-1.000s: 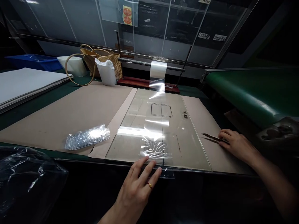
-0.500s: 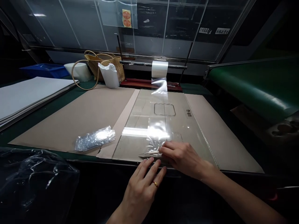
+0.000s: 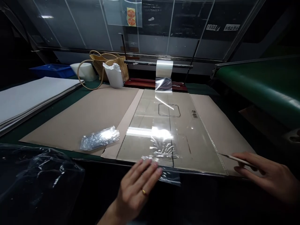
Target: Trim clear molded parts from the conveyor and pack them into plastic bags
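Left hand (image 3: 137, 184), open with fingers spread, sits at lower centre of the frame, a gold ring (image 3: 144, 192) on one finger, its fingertips (image 3: 150, 165) touching the end of a clear plastic film strip (image 3: 162, 125). Right hand (image 3: 264, 176), at lower right, is partly curled and pinches a slim pale pointed tool (image 3: 237, 160), whose tip lies just beside the lower right corner of a large transparent plastic sheet (image 3: 199, 150).

The film strip runs from a white film roll (image 3: 164, 68) on a dark horizontal metal rod (image 3: 159, 63), down across the sheet, and its end hangs past the front edge of the table. The sheet lies on tan cardboard (image 3: 75, 125), and its lower edge sits near the table's front edge. A rounded square outline (image 3: 169, 110) is marked on the sheet, with small black characters (image 3: 194, 114) to its right, too small to read.

Upper centre, round orange-red stickers (image 3: 131, 17) show on a glass panel; white labels (image 3: 232, 27) at upper right are also unreadable. A crumpled silvery film packet (image 3: 99, 138) lies left of the sheet, with a clear plastic bag (image 3: 35, 175) at lower left. Farther back are a stack of white sheets (image 3: 30, 100), a blue crate (image 3: 52, 71), and a woven tote bag (image 3: 110, 65). A green conveyor belt (image 3: 257, 81) fills the right side.
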`<state>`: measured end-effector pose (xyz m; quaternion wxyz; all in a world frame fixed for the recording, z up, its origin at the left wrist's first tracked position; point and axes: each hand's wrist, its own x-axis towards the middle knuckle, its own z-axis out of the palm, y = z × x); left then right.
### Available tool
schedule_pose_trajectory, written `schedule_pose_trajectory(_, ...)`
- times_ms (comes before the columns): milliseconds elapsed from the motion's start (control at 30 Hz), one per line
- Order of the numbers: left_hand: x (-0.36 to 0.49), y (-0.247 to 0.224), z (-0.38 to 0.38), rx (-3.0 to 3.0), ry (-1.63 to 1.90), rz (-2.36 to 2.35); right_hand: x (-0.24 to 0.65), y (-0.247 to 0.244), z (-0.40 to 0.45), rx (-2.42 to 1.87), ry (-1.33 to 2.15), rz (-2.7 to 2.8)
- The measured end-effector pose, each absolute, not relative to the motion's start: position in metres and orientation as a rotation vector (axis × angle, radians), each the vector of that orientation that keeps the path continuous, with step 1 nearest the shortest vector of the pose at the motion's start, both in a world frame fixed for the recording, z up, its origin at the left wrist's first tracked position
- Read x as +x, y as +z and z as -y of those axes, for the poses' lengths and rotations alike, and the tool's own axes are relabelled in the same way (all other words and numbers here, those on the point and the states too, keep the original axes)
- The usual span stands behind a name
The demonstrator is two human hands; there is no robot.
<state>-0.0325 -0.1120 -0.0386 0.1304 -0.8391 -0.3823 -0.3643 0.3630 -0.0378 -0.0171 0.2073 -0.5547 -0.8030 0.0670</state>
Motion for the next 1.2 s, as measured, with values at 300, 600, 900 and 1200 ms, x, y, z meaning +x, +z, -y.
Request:
schedule_pose_trajectory(300, -0.185, -0.031, 0.076, -1.846, -0.760, 1.543, 0.253, -0.016, 0.045, -1.181, 0.625, 2.414)
schedule_pose_trajectory(600, -0.180, -0.035, 0.087, -1.965, -0.756, 1.666, 0.206, -0.023, 0.020, -1.063, 0.082, 2.584)
schedule_pose_trajectory(900, -0.106, -0.017, 0.078, -2.195, -1.071, 1.452, 0.202, -0.017, 0.010, -1.091, 0.110, 2.518)
schedule_pose_trajectory(1200, -0.046, -0.014, 0.063, -2.617, -0.853, 1.456, 0.209, -0.015, 0.016, -1.115, 0.313, 2.637)
